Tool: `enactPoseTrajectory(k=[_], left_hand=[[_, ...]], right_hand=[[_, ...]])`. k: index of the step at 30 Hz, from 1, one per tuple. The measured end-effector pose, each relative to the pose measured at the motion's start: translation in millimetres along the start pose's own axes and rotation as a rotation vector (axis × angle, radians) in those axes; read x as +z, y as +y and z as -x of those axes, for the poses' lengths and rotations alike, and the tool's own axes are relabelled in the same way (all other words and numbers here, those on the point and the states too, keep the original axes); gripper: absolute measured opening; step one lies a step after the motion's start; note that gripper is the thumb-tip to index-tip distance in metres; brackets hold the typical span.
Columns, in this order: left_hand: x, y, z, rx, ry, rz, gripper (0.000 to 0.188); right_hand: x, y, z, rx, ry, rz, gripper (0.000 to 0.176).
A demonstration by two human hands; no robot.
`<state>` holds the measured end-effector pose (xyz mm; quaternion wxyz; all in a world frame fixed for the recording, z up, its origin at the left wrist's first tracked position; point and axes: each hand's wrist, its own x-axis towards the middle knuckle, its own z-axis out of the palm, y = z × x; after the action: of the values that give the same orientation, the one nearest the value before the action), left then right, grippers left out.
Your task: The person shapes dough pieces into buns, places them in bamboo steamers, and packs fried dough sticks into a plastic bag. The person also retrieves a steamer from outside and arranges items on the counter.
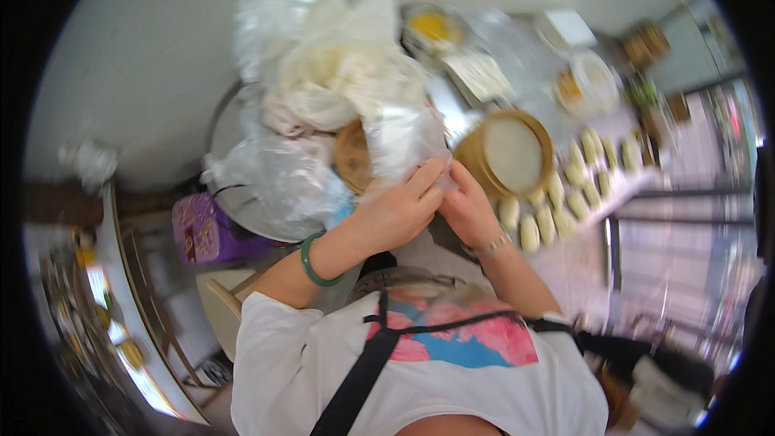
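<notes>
Both my hands meet in front of me at a thin clear plastic bag [402, 136]. My left hand [405, 206], below a green bangle, pinches the bag's edge. Close against it, my right hand [466, 206] grips the same edge with thumb and fingers. What the bag holds, if anything, is too blurred to tell. Just beyond my right hand stands a round bamboo steamer [514, 151] with a pale, flat surface inside. Left of the bag lies a round wooden piece [353, 157], partly covered. A heap of crumpled plastic bags [284, 175] rests on a large round metal pan [233, 127].
Several pale oblong dough pieces [545, 224] lie in rows at the right. Behind are a bowl with yellow contents [433, 27], a white stack [478, 75] and a white tub [596, 82]. A purple container [221, 230] and a chair [221, 297] stand lower left.
</notes>
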<state>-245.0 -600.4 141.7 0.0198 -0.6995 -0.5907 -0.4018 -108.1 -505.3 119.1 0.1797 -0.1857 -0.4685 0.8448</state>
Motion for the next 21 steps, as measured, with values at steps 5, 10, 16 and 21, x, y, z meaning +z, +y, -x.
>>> enactPoseTrajectory(k=[5,10,16,21], left_hand=[[67,82,-4,0.047,-0.329,0.249,0.046],[93,140,-19,0.165,-0.215,0.562,0.015],[200,247,-68,0.004,-0.579,0.745,0.018],[298,398,-58,0.267,-1.114,0.91,0.023]], right_hand=[[-48,-5,72,-0.026,0.475,-0.354,0.019],[-98,-6,202,-0.206,0.765,-0.061,0.032],[-127,-2,397,-0.243,0.917,0.085,0.046],[-148,12,546,-0.341,1.084,-0.091,0.051]])
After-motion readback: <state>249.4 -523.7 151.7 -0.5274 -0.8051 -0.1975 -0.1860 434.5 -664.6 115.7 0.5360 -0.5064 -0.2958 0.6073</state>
